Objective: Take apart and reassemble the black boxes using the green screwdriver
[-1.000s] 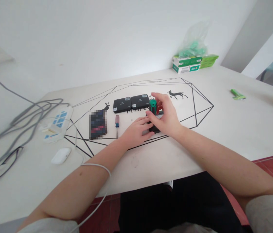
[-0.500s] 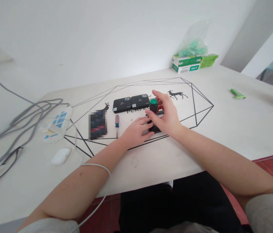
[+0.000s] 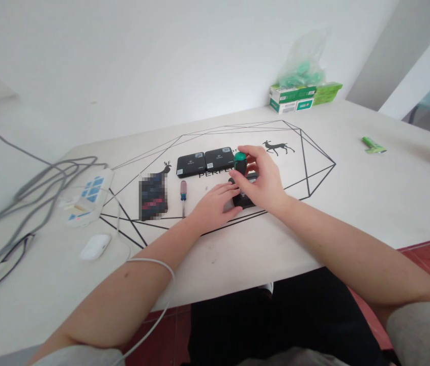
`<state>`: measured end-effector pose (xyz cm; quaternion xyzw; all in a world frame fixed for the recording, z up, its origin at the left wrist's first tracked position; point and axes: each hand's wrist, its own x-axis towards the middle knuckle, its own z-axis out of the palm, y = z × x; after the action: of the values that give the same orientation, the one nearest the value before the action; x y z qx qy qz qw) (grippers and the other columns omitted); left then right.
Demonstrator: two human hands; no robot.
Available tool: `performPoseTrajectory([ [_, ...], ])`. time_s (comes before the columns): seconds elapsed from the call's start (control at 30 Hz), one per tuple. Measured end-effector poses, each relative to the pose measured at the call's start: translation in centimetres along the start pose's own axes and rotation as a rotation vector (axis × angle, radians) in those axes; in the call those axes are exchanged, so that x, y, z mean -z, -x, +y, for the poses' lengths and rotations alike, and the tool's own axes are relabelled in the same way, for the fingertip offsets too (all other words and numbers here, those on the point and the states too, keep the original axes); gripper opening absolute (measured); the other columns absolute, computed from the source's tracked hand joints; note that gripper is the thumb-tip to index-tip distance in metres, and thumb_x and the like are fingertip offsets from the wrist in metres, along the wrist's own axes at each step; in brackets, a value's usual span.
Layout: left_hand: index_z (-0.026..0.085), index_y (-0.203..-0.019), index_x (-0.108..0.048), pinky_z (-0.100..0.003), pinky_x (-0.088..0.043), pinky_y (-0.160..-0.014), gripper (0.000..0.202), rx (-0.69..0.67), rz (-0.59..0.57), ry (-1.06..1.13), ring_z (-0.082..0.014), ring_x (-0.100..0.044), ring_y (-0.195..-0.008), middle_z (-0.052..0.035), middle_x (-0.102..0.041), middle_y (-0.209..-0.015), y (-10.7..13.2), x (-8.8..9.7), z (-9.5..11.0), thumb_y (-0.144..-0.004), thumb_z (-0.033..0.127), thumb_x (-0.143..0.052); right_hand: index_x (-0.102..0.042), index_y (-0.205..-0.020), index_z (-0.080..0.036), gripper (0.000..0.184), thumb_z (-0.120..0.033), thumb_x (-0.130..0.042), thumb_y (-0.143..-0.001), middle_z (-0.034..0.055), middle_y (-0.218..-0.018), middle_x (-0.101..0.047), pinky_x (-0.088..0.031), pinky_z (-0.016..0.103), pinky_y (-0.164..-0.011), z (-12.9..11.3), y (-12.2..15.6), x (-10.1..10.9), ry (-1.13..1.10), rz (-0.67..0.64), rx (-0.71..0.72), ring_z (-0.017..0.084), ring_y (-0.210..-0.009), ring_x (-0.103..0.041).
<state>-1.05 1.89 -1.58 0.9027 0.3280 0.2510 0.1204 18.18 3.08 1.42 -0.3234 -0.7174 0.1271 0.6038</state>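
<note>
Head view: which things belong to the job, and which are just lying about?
Job: green-topped tool, in the right hand; black device, under the left hand; perhaps flat black boxes, screwdriver.
Apparently lying about: white case, eyeglasses, green-and-white boxes.

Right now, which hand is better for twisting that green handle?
Probably the right hand: it has its thumb and fingers around the green handle. The left hand has its fingers on the black box below.
</note>
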Motion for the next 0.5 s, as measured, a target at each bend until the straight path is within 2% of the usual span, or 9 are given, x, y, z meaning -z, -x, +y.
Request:
performPoseTrajectory([
  [0.33, 0.019, -0.137, -0.068, -0.057, -0.045, -0.122, 0.042, 0.013, 0.003, -0.014, -0.0335, -0.057, -0.142, -0.0141, -0.068, -0.144, 0.18, -0.23, -0.23, -0.099, 0.038, -0.067, -0.055, -0.133, -0.029, 0.042, -0.033, -0.069, -0.094, 0.0077, -0.119, -0.066, -0.064, 0.037, -0.072, 0.23, -0.29, 0.27, -0.008, 0.063, 0.012, 0.022, -0.097, -0.067],
  [0.5, 0.02, -0.138, -0.068, -0.057, -0.044, -0.122, 0.043, 0.013, -0.008, -0.001, -0.0331, -0.057, -0.142, -0.0141, -0.065, -0.148, 0.17, -0.11, -0.17, -0.099, 0.037, -0.066, -0.056, -0.133, -0.028, 0.042, -0.034, -0.068, -0.093, 0.008, -0.118, -0.068, -0.066, 0.039, -0.071, 0.24, -0.07, 0.09, -0.008, 0.024, -0.001, 0.021, -0.092, -0.068],
])
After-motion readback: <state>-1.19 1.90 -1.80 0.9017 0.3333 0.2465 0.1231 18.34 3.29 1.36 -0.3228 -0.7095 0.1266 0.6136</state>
